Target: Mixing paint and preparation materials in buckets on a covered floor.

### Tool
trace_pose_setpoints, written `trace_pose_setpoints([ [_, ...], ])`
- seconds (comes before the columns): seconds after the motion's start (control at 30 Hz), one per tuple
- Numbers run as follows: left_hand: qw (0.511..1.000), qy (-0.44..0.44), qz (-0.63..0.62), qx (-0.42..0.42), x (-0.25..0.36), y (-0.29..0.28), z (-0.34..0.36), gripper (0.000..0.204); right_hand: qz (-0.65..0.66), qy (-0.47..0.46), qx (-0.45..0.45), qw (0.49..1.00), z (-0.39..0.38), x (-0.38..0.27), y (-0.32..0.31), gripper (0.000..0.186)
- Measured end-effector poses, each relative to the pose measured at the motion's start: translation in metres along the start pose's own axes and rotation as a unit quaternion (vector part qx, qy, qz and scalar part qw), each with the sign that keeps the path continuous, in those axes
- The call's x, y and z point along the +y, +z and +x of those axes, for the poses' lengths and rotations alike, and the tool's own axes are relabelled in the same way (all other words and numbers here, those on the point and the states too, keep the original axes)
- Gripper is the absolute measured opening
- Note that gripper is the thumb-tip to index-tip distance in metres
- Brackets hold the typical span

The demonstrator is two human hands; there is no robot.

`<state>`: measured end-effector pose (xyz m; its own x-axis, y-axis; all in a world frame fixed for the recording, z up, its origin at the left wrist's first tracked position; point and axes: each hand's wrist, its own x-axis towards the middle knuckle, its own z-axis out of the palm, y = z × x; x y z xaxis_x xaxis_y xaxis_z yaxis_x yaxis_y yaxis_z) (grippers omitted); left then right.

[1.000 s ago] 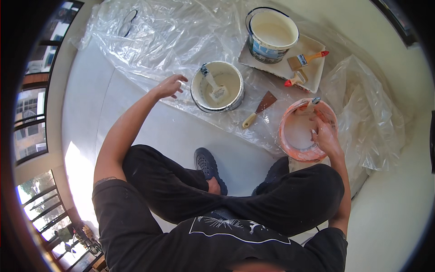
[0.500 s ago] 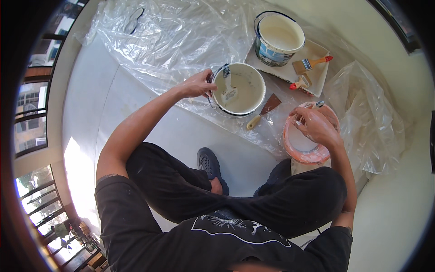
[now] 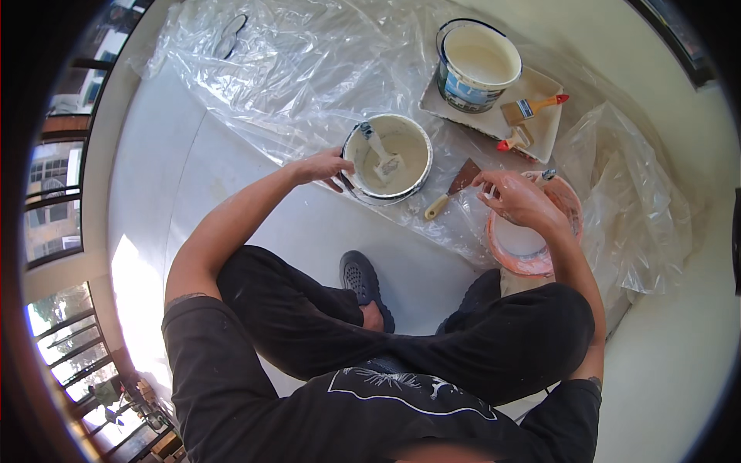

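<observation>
My left hand [image 3: 324, 168] grips the left side of the middle white bucket [image 3: 417, 174], which holds creamy material and a white tool [image 3: 390, 165] with a dark-tipped handle. My right hand [image 3: 509, 197] hovers over the left rim of a salmon-stained bucket [image 3: 519, 262] of pale liquid, its fingers curved and apart, empty. A handle tip [image 3: 549, 174] shows at that bucket's back. Between the two buckets lies a scraper [image 3: 440, 202] with a rusty blade and cream handle.
A second white bucket [image 3: 468, 92] stands on a paint tray [image 3: 436, 108] with two red-tipped brushes [image 3: 523, 109]. Crumpled plastic sheeting [image 3: 293, 69] lies under them over the pale floor [image 3: 177, 139]. A pale wall [image 3: 648, 62] is at right; my crossed legs are below.
My left hand came onto the middle bucket, which has since shifted slightly down and left with it. My right hand has lifted out of the salmon-stained bucket and moved left over its rim.
</observation>
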<state>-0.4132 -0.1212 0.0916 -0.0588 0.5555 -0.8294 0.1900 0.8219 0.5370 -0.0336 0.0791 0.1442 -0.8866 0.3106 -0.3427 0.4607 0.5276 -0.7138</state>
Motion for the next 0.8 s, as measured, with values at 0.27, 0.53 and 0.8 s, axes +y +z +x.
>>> trace_pose_setpoints([
  [0.27, 0.999, -0.004, 0.034, -0.03, 0.008, -0.05, -0.001, 0.049, -0.099, -0.006, -0.012, 0.995, 0.003, -0.011, -0.015, 0.021],
  [0.53, 0.997, 0.041, 0.066, 0.027, 0.01, -0.049, 0.008, 0.053, -0.085, 0.013, -0.002, 0.996, 0.023, -0.022, -0.033, 0.015],
  [0.8, 0.721, 0.421, 0.461, 0.302, 0.053, -0.016, -0.002, 0.034, -0.234, -0.102, -0.107, 0.961, 0.054, 0.041, 0.119, 0.018],
])
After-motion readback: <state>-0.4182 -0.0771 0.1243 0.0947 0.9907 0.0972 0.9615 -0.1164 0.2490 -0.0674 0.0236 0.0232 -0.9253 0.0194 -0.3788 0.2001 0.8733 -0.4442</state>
